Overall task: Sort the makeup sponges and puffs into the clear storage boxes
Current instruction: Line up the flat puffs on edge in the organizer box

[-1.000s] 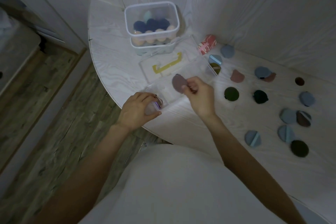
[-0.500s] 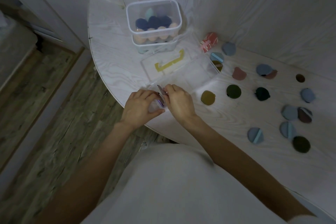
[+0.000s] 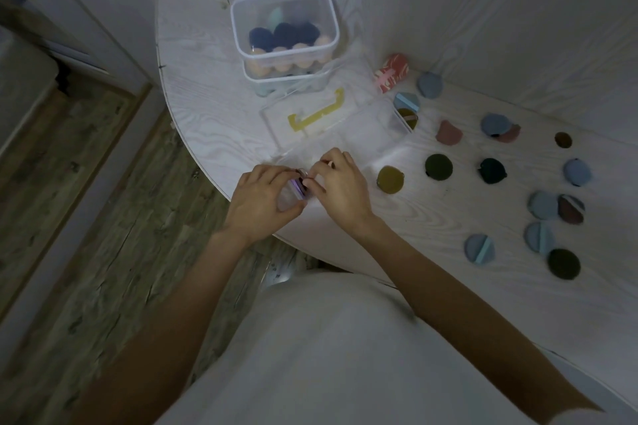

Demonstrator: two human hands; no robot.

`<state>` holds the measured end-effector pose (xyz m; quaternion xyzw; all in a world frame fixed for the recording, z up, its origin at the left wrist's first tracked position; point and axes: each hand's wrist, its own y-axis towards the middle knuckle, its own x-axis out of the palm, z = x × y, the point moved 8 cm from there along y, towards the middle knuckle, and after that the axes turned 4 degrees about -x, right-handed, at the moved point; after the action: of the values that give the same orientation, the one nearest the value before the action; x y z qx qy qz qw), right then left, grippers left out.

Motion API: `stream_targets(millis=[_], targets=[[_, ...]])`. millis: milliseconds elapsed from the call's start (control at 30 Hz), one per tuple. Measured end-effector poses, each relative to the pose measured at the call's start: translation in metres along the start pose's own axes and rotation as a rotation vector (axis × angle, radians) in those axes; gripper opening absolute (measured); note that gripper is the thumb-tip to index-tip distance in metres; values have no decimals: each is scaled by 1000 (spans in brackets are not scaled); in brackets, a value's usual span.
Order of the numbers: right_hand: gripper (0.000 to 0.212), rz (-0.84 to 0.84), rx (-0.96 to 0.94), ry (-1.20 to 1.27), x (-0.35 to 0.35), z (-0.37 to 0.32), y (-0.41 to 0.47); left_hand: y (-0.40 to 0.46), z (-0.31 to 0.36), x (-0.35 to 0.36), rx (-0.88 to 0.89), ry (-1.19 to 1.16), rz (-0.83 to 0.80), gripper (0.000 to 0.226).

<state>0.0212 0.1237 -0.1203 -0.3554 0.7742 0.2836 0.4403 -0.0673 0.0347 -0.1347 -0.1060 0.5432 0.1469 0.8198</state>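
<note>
Working at: near rounded edge of the pale wood-grain table (image 3: 214, 114), both hands meeting over one end of the long clear plastic storage box (image 3: 348, 134).
Left hand (image 3: 259, 200): fingers curled round the near end of that box, steadying it; small purple-edged item at the fingertips, too hidden to name.
Right hand (image 3: 340, 188): fingertips pinched together on a thin dark piece at the box's end, probably a puff going in edgewise; too hidden to be sure.
Loose pieces: flat round fabric puffs spread toward the right edge, among them an olive-yellow round puff (image 3: 390, 179) nearest the hands, a dark green round puff (image 3: 438, 166) and a blue round puff with a ribbon strap (image 3: 479, 249).
Already sorted: tall clear lidded tub (image 3: 283, 28) at the far edge, holding dark blue and peach egg-shaped sponges.
Beside the box: clear lid with a yellow handle (image 3: 316, 114), lying flat between tub and box.
Handling, judged: puffs light, soft, thin, prone to fold or flop; best pinched at the rim or by the ribbon strap, then slid in on edge.
Box, judged: light and slippery, likely to skid unless held.
</note>
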Motion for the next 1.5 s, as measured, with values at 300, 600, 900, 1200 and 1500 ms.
stream_targets(millis=[300, 600, 900, 1200, 1500], targets=[[25, 133, 268, -63, -66, 128, -85, 38, 145, 20, 361, -204, 38, 24], [38, -115, 467, -3, -75, 219, -120, 84, 172, 130, 162, 247, -384, 48], [42, -197, 277, -76, -61, 223, -52, 92, 164, 114, 80, 213, -387, 35], [32, -170, 281, -209, -53, 226, -51, 88, 175, 68, 208, -14, -175, 15], [34, -6, 151, -60, -74, 185, 31, 65, 74, -28, 26, -181, 155, 20]])
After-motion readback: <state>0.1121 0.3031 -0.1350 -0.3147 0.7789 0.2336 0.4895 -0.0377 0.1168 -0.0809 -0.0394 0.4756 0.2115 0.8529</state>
